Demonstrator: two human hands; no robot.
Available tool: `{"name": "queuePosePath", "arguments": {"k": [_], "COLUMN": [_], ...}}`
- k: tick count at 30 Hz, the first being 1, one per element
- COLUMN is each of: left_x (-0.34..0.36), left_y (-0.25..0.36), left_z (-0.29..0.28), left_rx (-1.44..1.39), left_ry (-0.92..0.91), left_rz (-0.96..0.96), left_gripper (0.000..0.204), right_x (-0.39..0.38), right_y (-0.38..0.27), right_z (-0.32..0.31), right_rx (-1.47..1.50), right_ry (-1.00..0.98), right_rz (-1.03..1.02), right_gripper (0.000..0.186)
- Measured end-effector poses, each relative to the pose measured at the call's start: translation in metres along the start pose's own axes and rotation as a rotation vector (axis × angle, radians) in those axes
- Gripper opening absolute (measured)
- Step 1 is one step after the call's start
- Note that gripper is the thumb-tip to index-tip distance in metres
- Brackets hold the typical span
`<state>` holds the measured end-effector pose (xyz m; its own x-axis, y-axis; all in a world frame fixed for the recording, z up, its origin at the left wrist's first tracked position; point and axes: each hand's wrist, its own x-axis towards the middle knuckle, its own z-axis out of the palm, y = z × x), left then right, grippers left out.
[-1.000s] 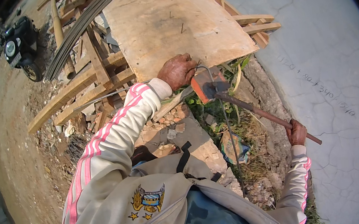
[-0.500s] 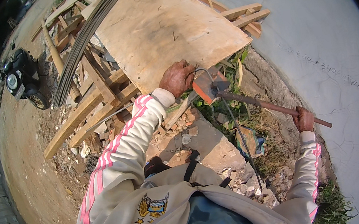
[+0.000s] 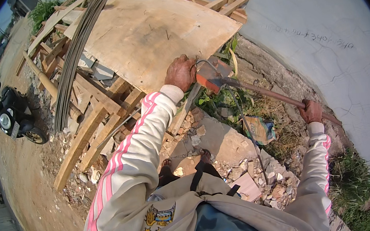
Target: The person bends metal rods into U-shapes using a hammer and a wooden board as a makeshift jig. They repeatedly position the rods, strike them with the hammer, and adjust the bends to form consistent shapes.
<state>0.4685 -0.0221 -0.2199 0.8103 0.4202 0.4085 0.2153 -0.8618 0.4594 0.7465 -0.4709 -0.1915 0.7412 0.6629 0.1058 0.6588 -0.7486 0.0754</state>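
My left hand (image 3: 181, 72) is closed at the near edge of a plywood board (image 3: 136, 37), around a thin metal rod (image 3: 246, 128). From there the rod curves over beside an orange-sided block (image 3: 207, 84) and hangs down toward the rubble. My right hand (image 3: 311, 111) is wrapped around a long rusty metal bar (image 3: 271, 91), near its far right end. The bar's other end meets the bent rod next to the block. Another length of thin rod (image 3: 118, 128) shows left of my left forearm; whether it is the same piece is hidden.
Long thin rods (image 3: 74, 60) lie bundled over timber beams (image 3: 80, 146) and a bamboo pole (image 3: 50, 84). A motor scooter (image 3: 17, 115) stands on the dirt at left. Broken rubble (image 3: 275, 188) surrounds my feet. A grey wall (image 3: 345, 78) rises at right, with grass (image 3: 353, 181) along its base.
The view has shifted, so the scooter and timber sit lower and the board further left; my feet now show. Both hands keep their holds on the rod and the bar.
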Motion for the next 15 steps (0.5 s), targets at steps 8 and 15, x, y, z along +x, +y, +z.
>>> {"name": "queuePosePath", "arguments": {"k": [8,15], "left_x": [0.003,0.005], "left_y": [-0.006,-0.009], "left_z": [0.008,0.010], "left_rx": [-0.013,-0.064], "left_ry": [-0.001,0.019], "left_rz": [0.009,-0.008], "left_gripper": [0.019,0.028], "right_x": [-0.123,-0.187], "right_y": [-0.066,-0.145], "right_z": [-0.011,-0.032], "right_rx": [0.021,-0.041], "right_ry": [-0.010,-0.069], "right_rz": [0.260,0.500], "right_gripper": [0.025,0.026]}}
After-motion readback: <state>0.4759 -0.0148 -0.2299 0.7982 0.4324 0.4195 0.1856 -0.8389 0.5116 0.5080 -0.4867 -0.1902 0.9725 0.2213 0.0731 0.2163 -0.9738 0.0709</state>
